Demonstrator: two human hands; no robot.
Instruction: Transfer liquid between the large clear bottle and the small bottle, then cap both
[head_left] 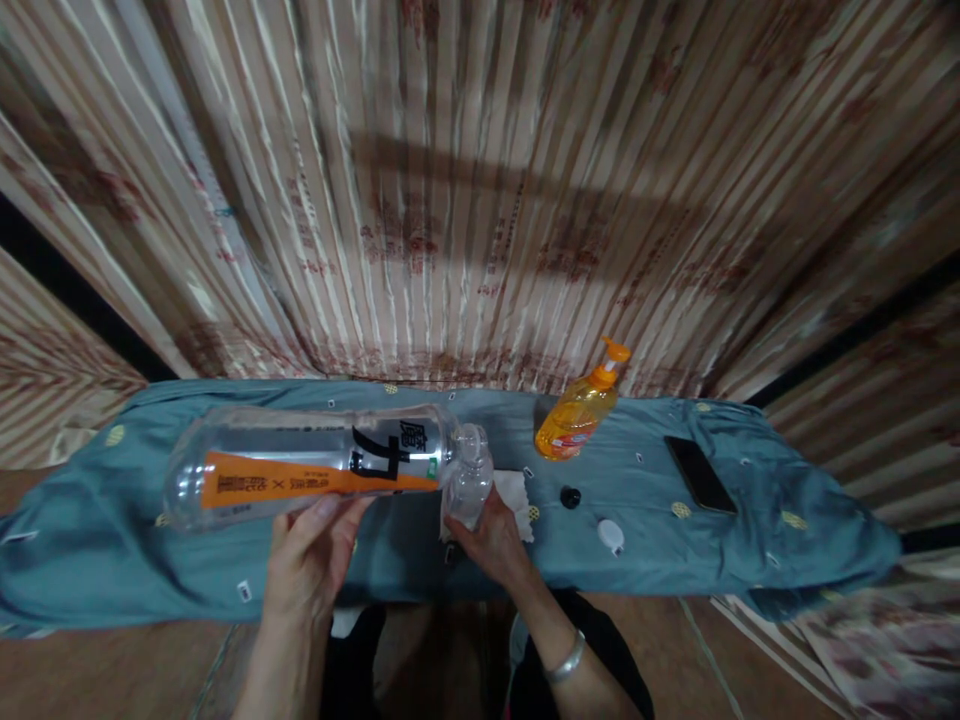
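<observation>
My left hand [319, 540] is closed around the underside of a large clear plastic bottle [300, 430] with an orange and black label. The bottle lies on its side in the air, its neck pointing right. At its mouth, my right hand [491, 540] grips a small clear bottle [469, 490], held upright. The two mouths meet or overlap; I cannot tell if they touch. Whether any liquid runs between them does not show. Under the small bottle lies a white tissue [516, 495], partly hidden by my right hand.
An orange pump bottle [574, 415] stands at the back of the teal cloth-covered table [412, 570]. A black cap [570, 497], a white round lid [610, 534] and a dark phone [700, 473] lie to the right. A patterned curtain [450, 200] hangs behind.
</observation>
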